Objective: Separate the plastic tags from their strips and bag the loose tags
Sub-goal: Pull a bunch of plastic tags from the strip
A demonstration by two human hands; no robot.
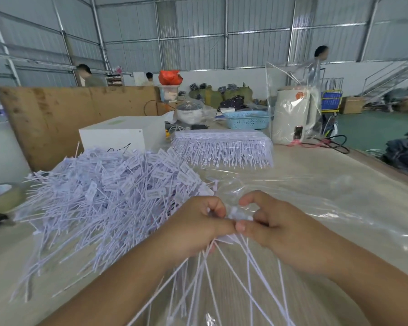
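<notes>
My left hand and my right hand meet in front of me and together pinch the heads of a small bunch of white plastic tags. The long thin tails of the bunch fan down toward me below both hands. A big loose pile of lilac-white tags lies on the table to the left of my hands. A neat stack of tags still on their strips sits further back at the centre. A clear plastic bag lies flat under and to the right of my hands.
A white box stands behind the pile, with a brown board leaning at the back left. A blue basket, a pot, and a bag-wrapped white appliance crowd the far end. Tape roll at left edge. People stand far behind.
</notes>
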